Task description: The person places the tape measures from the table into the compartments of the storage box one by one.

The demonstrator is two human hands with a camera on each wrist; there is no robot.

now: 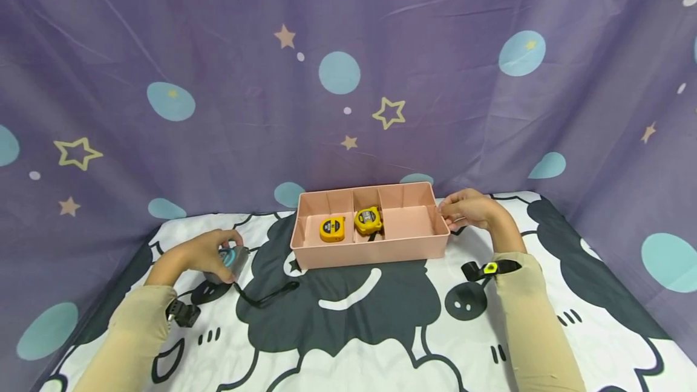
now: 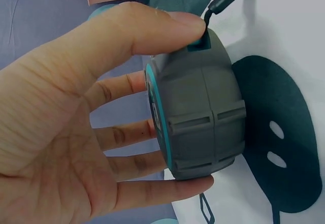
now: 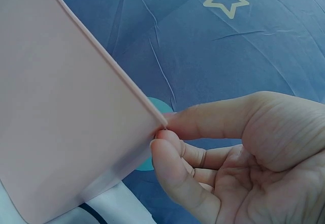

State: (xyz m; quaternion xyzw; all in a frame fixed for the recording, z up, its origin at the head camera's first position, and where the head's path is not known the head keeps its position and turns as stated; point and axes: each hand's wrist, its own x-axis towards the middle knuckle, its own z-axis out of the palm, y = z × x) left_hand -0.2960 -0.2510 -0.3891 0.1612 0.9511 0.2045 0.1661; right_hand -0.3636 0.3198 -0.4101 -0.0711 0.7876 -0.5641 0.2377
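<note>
The left hand (image 1: 206,251) is gripping a gray tape measure (image 2: 205,107) between thumb and curved fingers, left of the pink box (image 1: 370,254); the right hand (image 1: 469,209) is pinching the box's right end. The trailing strap (image 1: 267,301) could end up snagging on the box. Fingers are partly hiding the measure's face; whether it is touching the sheet (image 1: 348,374) is unclear.

I observe a grey, teal-ringed case (image 2: 203,102), gripped around its edge; its black strap (image 1: 291,287) trails right; a pink three-compartment box (image 1: 376,253) sits upright, rightward.
</note>
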